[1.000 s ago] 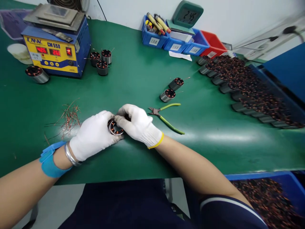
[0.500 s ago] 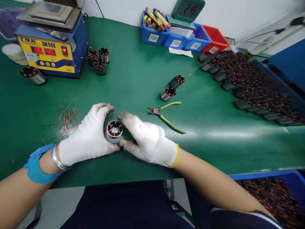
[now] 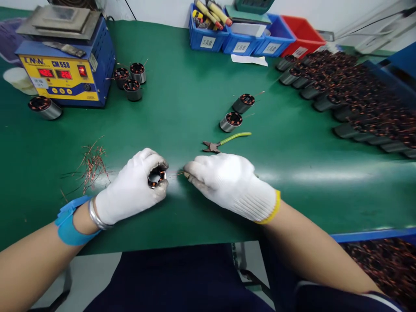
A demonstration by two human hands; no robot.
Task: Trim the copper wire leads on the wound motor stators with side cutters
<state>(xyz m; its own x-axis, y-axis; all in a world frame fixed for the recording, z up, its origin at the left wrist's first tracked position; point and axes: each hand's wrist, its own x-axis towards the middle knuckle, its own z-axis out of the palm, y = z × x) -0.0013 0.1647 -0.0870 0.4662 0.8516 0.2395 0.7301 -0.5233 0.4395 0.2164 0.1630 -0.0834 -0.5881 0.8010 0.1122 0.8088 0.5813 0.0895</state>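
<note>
My left hand [image 3: 138,184], in a white glove with a dirty thumb and fingertips, is wrapped round a motor stator [image 3: 152,183], a metal ring with copper windings inside. From its right side a thin copper wire [image 3: 177,173] runs across to my right hand [image 3: 224,177]. The gloved fingertips there are pinched together on the wire. Just beyond my right hand lie cutting pliers [image 3: 235,137] with green handles, partly hidden by the hand. Left of my left hand is a small heap of copper wire scraps [image 3: 93,165].
Two stators [image 3: 231,121] stand behind the pliers, and several more beside the blue and yellow CM558 unit [image 3: 61,82]. Many stators [image 3: 328,102] fill the right side. Blue boxes [image 3: 208,39] and a red box [image 3: 303,37] line the back. A bin of windings [image 3: 383,268] sits below, right.
My left hand has closed round the stator. My right hand has left the stator's side, moved right and pinched its wire, now covering part of the pliers. The view has shifted slightly.
</note>
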